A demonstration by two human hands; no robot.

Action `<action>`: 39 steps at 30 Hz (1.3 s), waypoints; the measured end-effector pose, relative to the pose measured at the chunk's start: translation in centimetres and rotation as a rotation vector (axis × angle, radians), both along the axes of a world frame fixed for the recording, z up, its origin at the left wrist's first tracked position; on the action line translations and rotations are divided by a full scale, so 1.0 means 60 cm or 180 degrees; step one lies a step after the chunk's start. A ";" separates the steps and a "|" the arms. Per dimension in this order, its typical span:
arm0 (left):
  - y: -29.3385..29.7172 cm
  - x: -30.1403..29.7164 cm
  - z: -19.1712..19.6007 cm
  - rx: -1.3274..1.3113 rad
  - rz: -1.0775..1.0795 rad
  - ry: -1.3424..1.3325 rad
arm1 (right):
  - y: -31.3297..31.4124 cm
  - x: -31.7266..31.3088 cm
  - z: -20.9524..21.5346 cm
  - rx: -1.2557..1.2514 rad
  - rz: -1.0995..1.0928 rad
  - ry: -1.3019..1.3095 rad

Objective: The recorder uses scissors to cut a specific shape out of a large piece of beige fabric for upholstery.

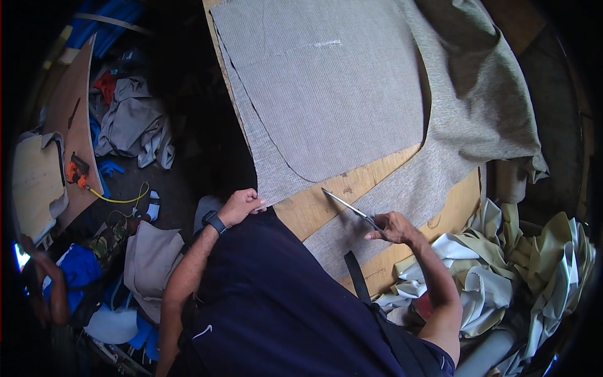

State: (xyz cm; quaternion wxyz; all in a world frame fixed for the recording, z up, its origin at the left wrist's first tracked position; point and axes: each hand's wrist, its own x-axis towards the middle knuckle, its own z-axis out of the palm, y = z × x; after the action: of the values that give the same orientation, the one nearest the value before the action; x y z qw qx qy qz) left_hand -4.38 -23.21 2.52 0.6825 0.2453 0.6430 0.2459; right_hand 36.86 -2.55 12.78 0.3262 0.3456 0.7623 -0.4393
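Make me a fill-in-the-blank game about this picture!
The scissors are in the person's ____ hand.
A dark watch is on the ____ wrist, above the hand touching grey fabric.
That fabric lies on a tabletop made of ____.
The cord on the orange tool is coloured ____.

Missing words: right; left; wood; yellow.

Bright on the flat grey striped cloth and the light brown wooden table. Nearly black to their left. Shiny on crumpled white-and-tan sheets. Glowing white-blue at far left. Clear in the middle, bent near the round black rim.
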 end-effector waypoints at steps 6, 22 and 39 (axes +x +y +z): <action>-0.004 0.020 0.016 -0.0080 0.0399 -0.0124 | 0.076 -0.001 -0.025 0.0328 0.0531 0.0379; 0.004 0.019 0.029 -0.0185 0.0262 0.0082 | 0.143 -0.096 -0.065 0.0738 0.1456 0.0784; 0.003 0.015 0.009 -0.0257 0.0386 -0.0172 | 0.109 -0.087 -0.077 0.0509 0.1308 0.0605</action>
State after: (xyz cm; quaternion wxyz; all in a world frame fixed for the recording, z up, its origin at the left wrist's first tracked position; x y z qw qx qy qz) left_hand -3.47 -23.05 3.05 0.6928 0.1715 0.6475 0.2672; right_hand 31.64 3.99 8.19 0.3072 0.1650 0.8763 -0.3325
